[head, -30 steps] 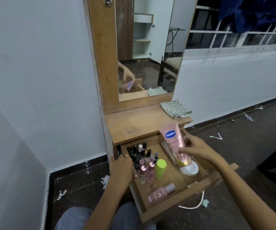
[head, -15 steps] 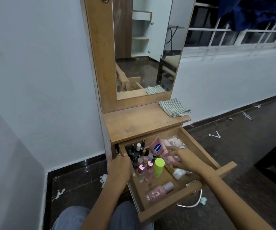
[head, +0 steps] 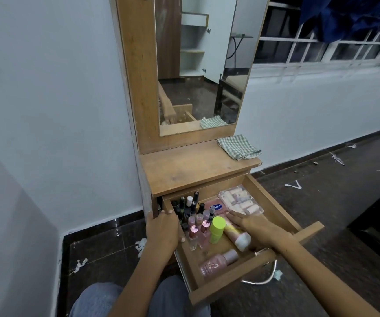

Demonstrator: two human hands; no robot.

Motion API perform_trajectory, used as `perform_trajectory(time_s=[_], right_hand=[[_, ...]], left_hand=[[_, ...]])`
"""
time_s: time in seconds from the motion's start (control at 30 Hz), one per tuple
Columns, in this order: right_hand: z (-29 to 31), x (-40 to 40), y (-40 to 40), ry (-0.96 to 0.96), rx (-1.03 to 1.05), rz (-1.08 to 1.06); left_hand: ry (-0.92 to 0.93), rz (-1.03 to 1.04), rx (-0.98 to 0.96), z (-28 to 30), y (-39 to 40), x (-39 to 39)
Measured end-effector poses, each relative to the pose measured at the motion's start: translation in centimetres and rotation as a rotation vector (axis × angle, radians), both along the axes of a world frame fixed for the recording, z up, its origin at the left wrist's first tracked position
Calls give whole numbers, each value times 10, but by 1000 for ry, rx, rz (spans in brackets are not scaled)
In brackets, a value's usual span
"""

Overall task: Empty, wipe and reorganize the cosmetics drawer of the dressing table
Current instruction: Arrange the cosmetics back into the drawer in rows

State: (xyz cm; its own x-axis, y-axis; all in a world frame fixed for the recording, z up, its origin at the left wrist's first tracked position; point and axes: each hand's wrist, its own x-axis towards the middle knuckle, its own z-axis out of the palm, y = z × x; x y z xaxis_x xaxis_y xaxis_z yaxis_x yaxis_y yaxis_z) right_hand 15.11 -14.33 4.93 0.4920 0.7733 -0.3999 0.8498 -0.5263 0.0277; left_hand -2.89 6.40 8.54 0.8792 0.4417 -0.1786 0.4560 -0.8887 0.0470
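Observation:
The wooden drawer (head: 230,291) of the dressing table is pulled out. My left hand (head: 163,234) grips its left wall. In it, a pink lotion tube (head: 234,235) with a white cap lies flat, and my right hand (head: 259,229) rests across it with fingers stretched out, not curled around it. Small nail polish bottles (head: 191,209) stand crowded at the back left. A green-capped bottle (head: 216,232) is upright in the middle. A pink bottle (head: 216,263) lies by the front wall. A clear box of small rolls (head: 239,201) sits at the back right.
A folded checked cloth (head: 238,147) lies at the right end of the tabletop (head: 184,170), below the mirror (head: 198,65). A curved metal handle (head: 264,277) hangs under the drawer front. Paper scraps litter the dark floor. My knees (head: 97,300) are just below the drawer.
My right hand brought the pink tube down from above the drawer and laid it flat inside. The left hand stayed on the drawer's left wall.

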Motion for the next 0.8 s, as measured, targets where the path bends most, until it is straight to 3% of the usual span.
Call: perform_trajectory(time_s=[0.2, 0.4, 0.8], right_hand=[[14, -7, -8, 119, 125, -21], [19, -10, -7, 21, 139, 2], [18, -12, -11, 105, 226, -88]], left_hand=[[19, -10, 1, 1, 1, 1], [15, -27, 16, 0, 1, 0], [33, -43, 15, -1, 2, 0]])
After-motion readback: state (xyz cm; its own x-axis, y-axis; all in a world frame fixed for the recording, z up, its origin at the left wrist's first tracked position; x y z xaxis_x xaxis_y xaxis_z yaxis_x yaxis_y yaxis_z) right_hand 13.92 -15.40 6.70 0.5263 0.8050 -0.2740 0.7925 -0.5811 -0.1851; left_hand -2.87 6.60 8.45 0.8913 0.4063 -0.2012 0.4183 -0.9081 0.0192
